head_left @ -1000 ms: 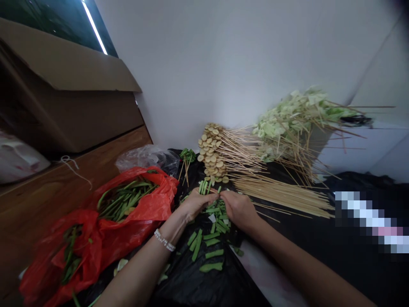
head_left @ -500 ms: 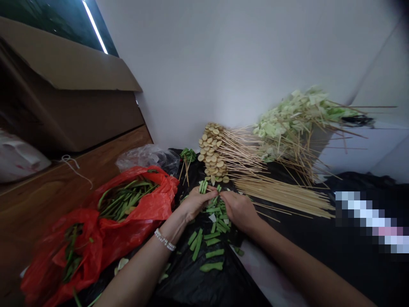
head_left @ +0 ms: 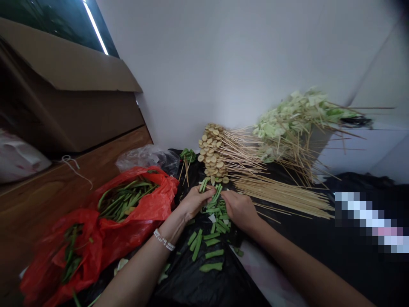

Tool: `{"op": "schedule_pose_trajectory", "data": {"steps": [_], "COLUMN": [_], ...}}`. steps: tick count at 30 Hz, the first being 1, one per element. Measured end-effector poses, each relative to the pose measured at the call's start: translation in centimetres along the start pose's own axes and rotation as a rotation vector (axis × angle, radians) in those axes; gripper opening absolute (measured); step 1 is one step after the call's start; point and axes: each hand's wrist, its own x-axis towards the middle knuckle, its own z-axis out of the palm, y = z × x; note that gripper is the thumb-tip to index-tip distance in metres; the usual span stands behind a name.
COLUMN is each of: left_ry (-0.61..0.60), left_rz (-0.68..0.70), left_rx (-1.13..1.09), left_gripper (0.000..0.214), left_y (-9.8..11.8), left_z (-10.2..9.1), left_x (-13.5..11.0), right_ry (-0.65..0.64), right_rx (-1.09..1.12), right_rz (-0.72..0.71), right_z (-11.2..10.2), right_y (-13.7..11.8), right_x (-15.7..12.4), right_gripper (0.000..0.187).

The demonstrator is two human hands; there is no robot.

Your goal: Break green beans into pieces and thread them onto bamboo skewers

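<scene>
My left hand [head_left: 193,201] is closed, thumb and fingers pinching a thin bamboo skewer that carries short green bean pieces [head_left: 203,185]. Close beside it, my right hand [head_left: 239,209] has its fingers curled in a pinch at another cut green bean piece [head_left: 218,192], which shows between the two hands. My fingers hide most of the skewer. Under and in front of both hands, loose cut green bean pieces [head_left: 213,253] lie scattered on black plastic sheeting [head_left: 191,288].
Left stands a red plastic bag [head_left: 156,204] with whole green beans [head_left: 124,198]. Ahead, skewered potato slices [head_left: 211,149] are stacked against the wall. Bare bamboo skewers [head_left: 284,196] lie to the right, below skewered cabbage leaves [head_left: 297,111]. A cardboard box [head_left: 89,115] sits back left.
More of the bean piece between my hands now shows, and a small gap has widened between my fingertips. Both hands otherwise stay nearly in place.
</scene>
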Motion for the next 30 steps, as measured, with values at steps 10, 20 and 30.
{"op": "schedule_pose_trajectory", "data": {"steps": [10, 20, 30], "left_ry": [0.071, 0.036, 0.072], "left_rz": [-0.017, -0.063, -0.021], "left_rx": [-0.083, -0.093, -0.095], "left_gripper": [0.027, 0.022, 0.031], "left_y": [1.3, 0.7, 0.6], "left_z": [-0.6, -0.6, -0.7], "left_x": [0.1, 0.2, 0.4], "right_ry": [-0.008, -0.028, -0.026], "right_rx": [-0.004, 0.111, 0.060], "right_rz": [0.022, 0.043, 0.057], "right_z": [-0.1, 0.2, -0.3], "right_y": [0.4, 0.3, 0.2], "right_x": [0.1, 0.1, 0.2], "right_gripper": [0.023, 0.022, 0.024]}}
